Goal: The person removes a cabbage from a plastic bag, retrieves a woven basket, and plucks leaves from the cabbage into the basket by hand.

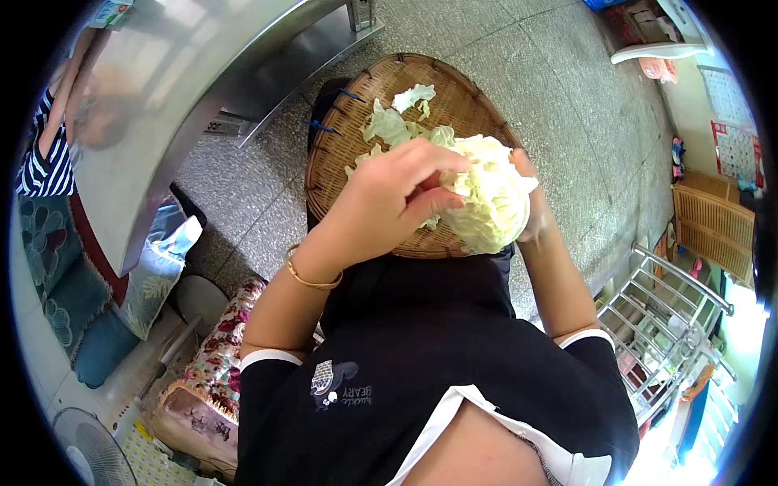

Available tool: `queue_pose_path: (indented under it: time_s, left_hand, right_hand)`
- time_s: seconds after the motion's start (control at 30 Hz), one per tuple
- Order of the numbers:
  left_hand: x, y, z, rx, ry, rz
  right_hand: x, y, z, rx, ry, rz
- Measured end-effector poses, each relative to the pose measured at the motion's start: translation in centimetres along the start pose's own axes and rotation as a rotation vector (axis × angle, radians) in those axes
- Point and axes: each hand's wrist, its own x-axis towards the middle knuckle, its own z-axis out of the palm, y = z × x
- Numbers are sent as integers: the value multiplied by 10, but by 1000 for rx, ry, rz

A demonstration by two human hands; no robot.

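A pale green-yellow cabbage (pixel 493 202) with ruffled leaves is held over a round woven bamboo tray (pixel 356 113) on my lap. My right hand (pixel 531 198) cups it from the right side, its fingers partly hidden behind the head. From the left, my left hand (pixel 405 182) pinches at a leaf edge on the cabbage, thumb and fingers drawn together. Torn cabbage leaves (pixel 386 125) lie loose on the tray beyond my left hand. A gold-coloured bangle (pixel 312 282) circles my left wrist.
A shiny-topped table (pixel 162 81) stands at the left, with a person's striped sleeve (pixel 49 158) beyond it. A flowered seat (pixel 223 348) and a fan (pixel 91 445) are lower left. At the right stands a metal rack (pixel 656 324). Speckled tile floor (pixel 567 105) surrounds the tray.
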Motion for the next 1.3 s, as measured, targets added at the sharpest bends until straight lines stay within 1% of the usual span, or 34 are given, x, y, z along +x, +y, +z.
queue_pose_path:
  time_s: [0.03, 0.07, 0.1, 0.17, 0.2, 0.23, 0.27, 0.3, 0.37, 0.4, 0.53, 0.6, 0.63, 0.67, 0.7, 0.73, 0.77, 0.83, 0.87, 0.9, 0.93, 1.03, 1.1, 1.13, 1.2, 1.23, 1.3]
  left_hand:
    - [1, -1, 2, -1, 1, 0]
    - [2, -4, 4, 80, 51, 52]
    - [2, -6, 5, 159, 98, 102]
    - [3, -6, 5, 150, 115, 118]
    - [3, -7, 5, 141, 130, 136]
    - [4, -8, 6, 140, 128, 137]
    - [4, -9, 8, 122, 187, 122]
    - [4, -9, 10, 105, 247, 108]
    - [5, -9, 8, 118, 239, 74]
    - [6, -8, 7, 128, 230, 41]
    - [10, -4, -3, 106, 183, 100]
    - [12, -5, -5, 385, 23, 306]
    - [12, -6, -4, 384, 22, 305]
    - [12, -7, -2, 386, 95, 374]
    - [13, -9, 2, 388, 168, 443]
    - [13, -13, 11, 333, 265, 457]
    - [12, -14, 16, 332, 260, 458]
    - [12, -13, 22, 369, 400, 448]
    - [12, -16, 24, 383, 432, 469]
    - [12, -16, 24, 382, 430, 468]
    - [10, -15, 23, 404, 417, 481]
    - [5, -10, 23, 422, 411, 518]
    - [2, -5, 24, 418, 414, 547]
    - [1, -2, 26, 454, 428, 546]
    - [3, -2, 28, 554, 446, 584]
    - [4, -1, 30, 550, 443, 586]
    - [3, 3, 35, 496, 455, 577]
  right_hand:
    - [2, 1, -4, 9, -131, -51]
    - [2, 6, -5, -43, -211, -165]
    - [1, 7, -3, -41, -211, -163]
    - [-1, 4, 2, -182, -315, -292]
    - [-1, 6, -2, -181, -312, -293]
    - [-1, 10, -8, -111, -263, -199]
    - [-1, 13, -12, -39, -215, -105]
    - [-1, 13, -10, -38, -215, -105]
    - [1, 15, -5, 174, -58, 1]
    - [2, 15, -2, 175, -57, 2]
    - [1, 9, 14, 85, -91, -82]
    - [1, 4, 20, 41, -103, -123]
    - [0, 2, 22, -39, -116, -158]
    - [0, 0, 24, -118, -130, -193]
    - [-2, -1, 30, -116, -130, -194]
    - [-4, 1, 38, -164, -154, -244]
    - [-5, 4, 43, -211, -175, -293]
    - [-4, 9, 47, -160, -166, -267]
    - [-3, 13, 46, -109, -118, -275]
    - [-3, 16, 46, -58, -71, -280]
    - [-4, 17, 46, -56, -71, -280]
    - [-6, 16, 47, -131, -42, -259]
    - [-6, 10, 52, -158, 40, -204]
    - [-6, 10, 53, -156, 41, -207]
    - [-6, 9, 54, -34, 37, -249]
    - [-6, 9, 54, -33, 41, -252]
    - [-6, 10, 57, -111, 157, -308]
